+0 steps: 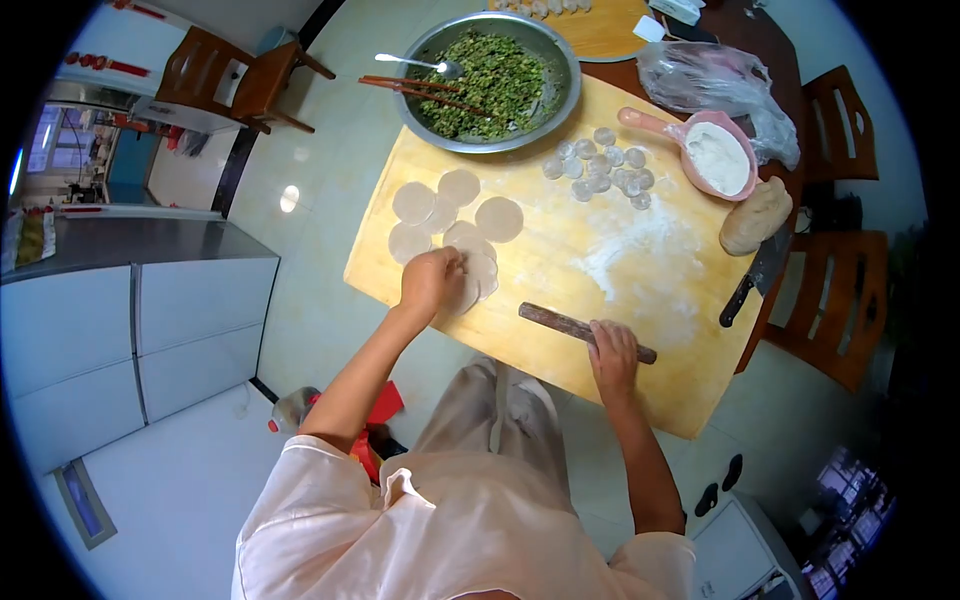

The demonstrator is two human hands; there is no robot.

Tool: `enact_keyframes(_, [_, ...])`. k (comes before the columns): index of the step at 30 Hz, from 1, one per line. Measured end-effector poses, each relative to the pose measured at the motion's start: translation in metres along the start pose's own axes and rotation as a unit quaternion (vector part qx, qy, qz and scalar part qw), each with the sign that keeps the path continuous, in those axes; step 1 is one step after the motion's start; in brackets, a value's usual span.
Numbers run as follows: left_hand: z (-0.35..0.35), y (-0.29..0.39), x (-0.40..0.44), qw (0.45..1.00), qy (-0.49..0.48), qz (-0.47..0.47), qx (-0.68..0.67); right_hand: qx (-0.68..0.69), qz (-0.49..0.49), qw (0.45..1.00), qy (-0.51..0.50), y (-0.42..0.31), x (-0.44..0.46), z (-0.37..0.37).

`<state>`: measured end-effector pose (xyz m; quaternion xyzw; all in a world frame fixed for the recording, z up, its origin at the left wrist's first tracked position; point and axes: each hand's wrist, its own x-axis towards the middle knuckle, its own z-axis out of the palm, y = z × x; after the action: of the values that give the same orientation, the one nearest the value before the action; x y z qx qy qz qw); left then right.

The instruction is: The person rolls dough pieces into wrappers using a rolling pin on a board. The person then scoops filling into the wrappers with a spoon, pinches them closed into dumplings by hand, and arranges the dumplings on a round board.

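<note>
My left hand (430, 282) is at the left side of the wooden board, its curled fingers closed at the edge of a thin round dumpling wrapper (480, 272). Several more floured wrappers (499, 219) lie flat and partly overlapping around it. My fingertips are partly hidden. Near the board's front edge, my right hand (613, 357) grips the right part of a dark wooden rolling pin (555, 320), which lies slanted on the board. Small flattened dough pieces (598, 165) sit in a cluster farther back, beside scattered flour (605, 262).
A metal bowl (560, 100) of chopped green filling, with chopsticks (425, 88) and a spoon (448, 69), stands at the back. At the right are a pink pan of flour (718, 158), a dough lump (756, 216), a cleaver (756, 278) and a plastic bag (715, 80).
</note>
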<state>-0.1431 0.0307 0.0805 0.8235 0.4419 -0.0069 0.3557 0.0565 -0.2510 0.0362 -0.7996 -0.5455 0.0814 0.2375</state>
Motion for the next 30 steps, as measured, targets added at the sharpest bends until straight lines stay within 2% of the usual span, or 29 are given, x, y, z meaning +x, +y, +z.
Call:
enact_keyframes(1, [-0.003,0.01,0.008,0.995,0.047,0.017,0.084,0.007,0.004,1.0,-0.001,0.003,0.003,-0.004])
enact_keyframes(4, [0.015,0.046,0.044,0.976,0.121,0.182,-0.006,0.006,0.047,0.999,0.028,0.018,0.007,-0.018])
enact_keyframes(6, [0.035,0.065,0.085,0.964,0.11,0.243,0.001,0.012,0.069,0.996,0.059,0.033,0.011,-0.024])
enact_keyframes(8, [0.043,0.093,0.115,0.957,0.176,0.232,-0.006,0.032,0.08,0.992,0.093,0.052,0.014,-0.027])
enact_keyframes(11, [0.062,0.102,0.165,0.978,0.161,0.13,0.03,0.001,0.07,0.995,0.067,0.057,0.017,-0.043])
enact_keyframes(12, [0.072,0.096,0.18,0.973,0.18,0.142,0.026,-0.015,0.064,0.996,0.055,0.056,0.016,-0.048])
enact_keyframes(17, [0.061,0.098,0.166,0.982,0.141,0.123,-0.023,0.002,-0.009,1.0,0.009,0.049,0.018,-0.045])
enact_keyframes(20, [0.085,0.107,0.111,0.981,-0.011,0.096,-0.17,0.009,-0.015,1.0,-0.004,0.052,0.018,-0.033])
enact_keyframes(24, [0.131,0.134,0.055,0.964,-0.17,0.147,-0.145,0.037,0.01,0.999,-0.015,0.041,0.02,-0.041])
enact_keyframes(25, [0.137,0.141,0.051,0.969,-0.132,0.184,-0.1,0.038,0.033,0.999,-0.013,0.041,0.023,-0.04])
enact_keyframes(28, [0.148,0.147,0.052,0.968,-0.044,0.235,-0.076,-0.095,0.134,0.986,0.024,0.03,0.049,-0.022])
enact_keyframes(30, [0.151,0.144,0.061,0.966,-0.083,0.244,-0.009,-0.117,0.121,0.985,0.036,0.038,0.077,-0.02])
